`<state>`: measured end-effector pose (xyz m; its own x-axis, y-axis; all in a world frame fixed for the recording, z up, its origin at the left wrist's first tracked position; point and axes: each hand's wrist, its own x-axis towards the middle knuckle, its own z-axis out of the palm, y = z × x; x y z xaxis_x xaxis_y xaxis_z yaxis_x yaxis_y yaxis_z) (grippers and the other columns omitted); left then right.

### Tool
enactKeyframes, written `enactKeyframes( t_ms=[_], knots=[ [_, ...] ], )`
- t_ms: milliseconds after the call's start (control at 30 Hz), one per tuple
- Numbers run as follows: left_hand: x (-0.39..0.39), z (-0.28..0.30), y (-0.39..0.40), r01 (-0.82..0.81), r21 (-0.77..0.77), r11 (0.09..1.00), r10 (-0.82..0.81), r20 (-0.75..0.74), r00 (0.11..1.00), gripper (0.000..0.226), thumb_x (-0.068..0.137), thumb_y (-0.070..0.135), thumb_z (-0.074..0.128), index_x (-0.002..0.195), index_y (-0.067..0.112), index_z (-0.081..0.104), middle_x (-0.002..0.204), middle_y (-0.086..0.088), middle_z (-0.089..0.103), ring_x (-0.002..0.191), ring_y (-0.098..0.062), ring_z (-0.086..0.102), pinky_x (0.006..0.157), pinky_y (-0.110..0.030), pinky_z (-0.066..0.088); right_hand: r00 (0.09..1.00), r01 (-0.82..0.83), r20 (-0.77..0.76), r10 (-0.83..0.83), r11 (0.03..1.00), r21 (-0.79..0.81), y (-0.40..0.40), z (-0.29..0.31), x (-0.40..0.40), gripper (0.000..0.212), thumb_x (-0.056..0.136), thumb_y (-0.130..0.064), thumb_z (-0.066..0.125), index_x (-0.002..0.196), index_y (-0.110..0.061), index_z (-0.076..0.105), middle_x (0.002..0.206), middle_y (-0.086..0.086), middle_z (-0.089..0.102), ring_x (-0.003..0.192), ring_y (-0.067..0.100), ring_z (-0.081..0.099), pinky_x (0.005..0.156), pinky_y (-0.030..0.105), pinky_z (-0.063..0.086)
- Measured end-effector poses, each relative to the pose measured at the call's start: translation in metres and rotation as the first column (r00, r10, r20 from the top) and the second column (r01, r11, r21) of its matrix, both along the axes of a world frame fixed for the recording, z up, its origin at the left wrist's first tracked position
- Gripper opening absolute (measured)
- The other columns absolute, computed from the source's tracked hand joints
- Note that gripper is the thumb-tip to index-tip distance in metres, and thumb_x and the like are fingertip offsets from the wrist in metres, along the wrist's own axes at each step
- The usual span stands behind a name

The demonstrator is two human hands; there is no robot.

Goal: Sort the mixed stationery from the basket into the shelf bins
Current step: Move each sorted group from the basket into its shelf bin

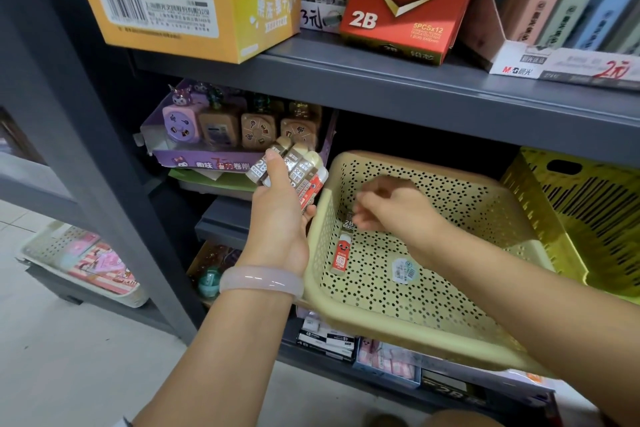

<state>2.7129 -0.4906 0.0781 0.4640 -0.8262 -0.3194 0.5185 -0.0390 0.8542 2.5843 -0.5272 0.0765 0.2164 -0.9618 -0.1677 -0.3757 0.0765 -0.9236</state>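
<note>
The left hand grips a fanned bunch of lead tubes, about five: four brown-and-cream and one red, held up just left of the basket. The right hand reaches down into the beige perforated basket, fingers curled over one brown tube marked 2B; motion blur hides whether it has actually pinched it. One red tube lies loose on the basket floor just near of that, with a round sticker to its right. On the far shelf above stand a red 2B box, a yellow carton to its left and a box of erasers to the right. A purple tray of sharpeners sits behind the left hand, and a yellow crate stands right of the basket.
</note>
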Motion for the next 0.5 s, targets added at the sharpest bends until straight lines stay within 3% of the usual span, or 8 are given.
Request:
enactKeyframes(
  t_ms=[33, 100, 233, 500],
  knots=[
    [0.0, 0.0, 0.0, 0.004, 0.003, 1.0, -0.005, 0.022, 1.0, 0.057, 0.091, 0.057, 0.036, 0.113, 0.008, 0.054, 0.073, 0.0, 0.057, 0.055, -0.012, 0.048, 0.049, -0.021, 0.04, 0.995, -0.018, 0.093, 0.027, 0.996, -0.09, 0.004, 0.009, 0.004, 0.01, 0.092, -0.015, 0.053, 0.084, -0.011, 0.058, 0.073, 0.005, 0.061, 0.056, 0.009, 0.06, 0.062, 0.022, 0.056],
    [-0.001, -0.002, 0.001, 0.018, 0.003, 1.0, -0.018, 0.061, 0.998, 0.059, 0.091, 0.057, 0.035, 0.114, 0.007, 0.055, 0.081, -0.003, 0.064, 0.066, -0.016, 0.057, 0.051, -0.021, 0.044, 0.987, -0.082, 0.118, 0.112, 0.969, -0.235, 0.013, 0.022, 0.014, 0.008, 0.09, -0.021, 0.056, 0.087, -0.013, 0.057, 0.072, 0.003, 0.058, 0.053, 0.007, 0.058, 0.057, 0.023, 0.055],
    [-0.003, -0.002, 0.0, 0.04, -0.007, 0.999, -0.039, 0.097, 0.995, 0.06, 0.092, 0.056, 0.034, 0.125, 0.008, 0.05, 0.107, -0.012, 0.067, 0.092, -0.024, 0.066, 0.064, -0.028, 0.049, 0.974, -0.107, 0.167, 0.154, 0.96, -0.261, 0.021, 0.029, 0.03, 0.012, 0.086, -0.016, 0.063, 0.086, -0.011, 0.052, 0.063, 0.003, 0.054, 0.049, 0.006, 0.054, 0.052, 0.022, 0.053],
    [-0.005, -0.004, -0.001, 0.053, -0.04, 0.998, -0.048, 0.12, 0.992, 0.055, 0.094, 0.052, 0.037, 0.125, 0.009, 0.048, 0.109, -0.013, 0.066, 0.073, -0.017, 0.058, 0.062, -0.026, 0.045, 0.946, -0.001, 0.32, 0.057, 0.985, -0.172, 0.022, 0.024, 0.034, 0.012, 0.085, -0.007, 0.062, 0.082, -0.011, 0.051, 0.062, 0.005, 0.058, 0.053, 0.01, 0.057, 0.057, 0.021, 0.053]
  ],
)
